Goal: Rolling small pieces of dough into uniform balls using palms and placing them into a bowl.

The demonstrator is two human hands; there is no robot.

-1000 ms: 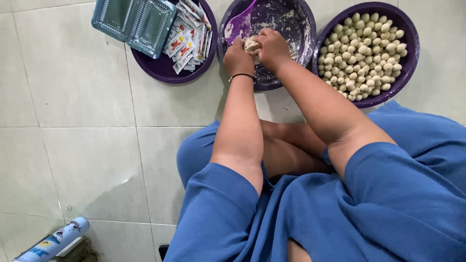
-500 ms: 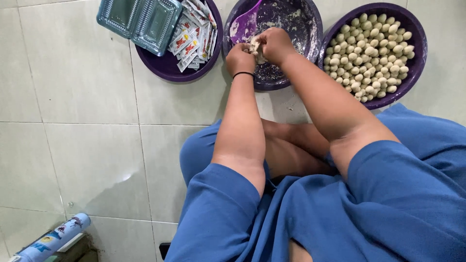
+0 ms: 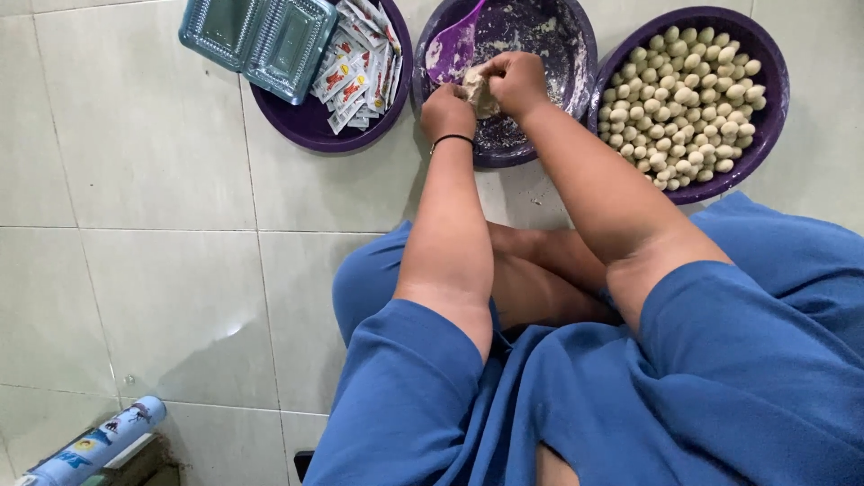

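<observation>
Hands first: your left hand (image 3: 447, 110) and right hand (image 3: 516, 79) meet over the middle purple bowl (image 3: 576, 36), both closed around one pale lump of dough (image 3: 477, 90) pinched between them. Held above the bowl like that, any crumbs or flour would drop back inside rather than onto the tiles. A black band (image 3: 452, 139) circles your left wrist.

Inside that bowl, the wall is smeared with flour and scraps, and a purple scoop (image 3: 454, 45) leans against the far-left rim, just beside your left hand.

To your right, touching the middle bowl, sits a second purple bowl (image 3: 765, 54) heaped with small pale dough balls (image 3: 688, 99), close by your right hand. To your left, a third purple bowl (image 3: 315, 130) carries a clear hinged food box (image 3: 256, 36) lying open and a pile of small sauce sachets (image 3: 360, 67).

You sit cross-legged in blue clothing on a pale tiled floor (image 3: 135, 180); a blue spray can (image 3: 94, 445) lies at the lower left, well apart.
</observation>
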